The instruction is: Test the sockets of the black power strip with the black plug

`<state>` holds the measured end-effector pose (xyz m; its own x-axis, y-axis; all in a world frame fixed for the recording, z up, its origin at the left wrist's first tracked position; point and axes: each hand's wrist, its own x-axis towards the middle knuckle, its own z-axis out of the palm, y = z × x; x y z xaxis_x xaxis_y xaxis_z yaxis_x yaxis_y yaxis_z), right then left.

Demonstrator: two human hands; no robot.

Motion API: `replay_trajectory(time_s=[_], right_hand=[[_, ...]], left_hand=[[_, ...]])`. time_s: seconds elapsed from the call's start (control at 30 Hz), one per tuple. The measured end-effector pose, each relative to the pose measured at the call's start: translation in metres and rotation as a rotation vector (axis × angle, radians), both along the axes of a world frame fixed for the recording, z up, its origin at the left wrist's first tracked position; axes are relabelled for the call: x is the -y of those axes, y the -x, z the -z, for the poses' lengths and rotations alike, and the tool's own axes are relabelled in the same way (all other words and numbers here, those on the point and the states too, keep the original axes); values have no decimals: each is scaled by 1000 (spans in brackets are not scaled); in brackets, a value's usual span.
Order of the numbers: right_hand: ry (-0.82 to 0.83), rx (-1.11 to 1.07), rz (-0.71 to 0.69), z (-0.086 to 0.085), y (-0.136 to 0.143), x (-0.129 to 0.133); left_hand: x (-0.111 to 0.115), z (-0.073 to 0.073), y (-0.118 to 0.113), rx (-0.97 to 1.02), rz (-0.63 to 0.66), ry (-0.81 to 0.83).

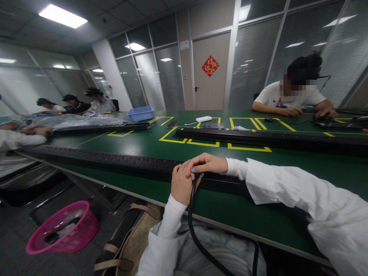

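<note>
A long black power strip [135,163] with a row of sockets and red dots lies along the near side of the green table. Both hands meet over it, close to where a thick black cable [192,218] comes out and hangs over the table edge. My left hand [181,184] is closed around the cable's upper end, its thumb beside it. Reaching in from the right, my right hand [208,164] overlaps the left fingers with its fingers bent together. Whatever lies between the right fingertips is hidden.
Another black power strip [258,137] lies farther back on the right. Beyond are a white device [203,119] and a blue bin [140,114]. A co-worker [290,96] sits opposite. A pink basket [64,230] stands on the floor, near a bag [138,237].
</note>
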<state>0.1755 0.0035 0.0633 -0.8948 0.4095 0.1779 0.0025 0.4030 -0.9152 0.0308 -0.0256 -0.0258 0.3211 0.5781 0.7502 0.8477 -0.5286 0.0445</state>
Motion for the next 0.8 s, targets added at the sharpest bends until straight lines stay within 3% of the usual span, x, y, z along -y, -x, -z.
replay_trajectory(time_s=[0.8], right_hand=[[5,-13,-4,2,0,-1]], left_hand=[[-1,1,-1,14,-3,8]])
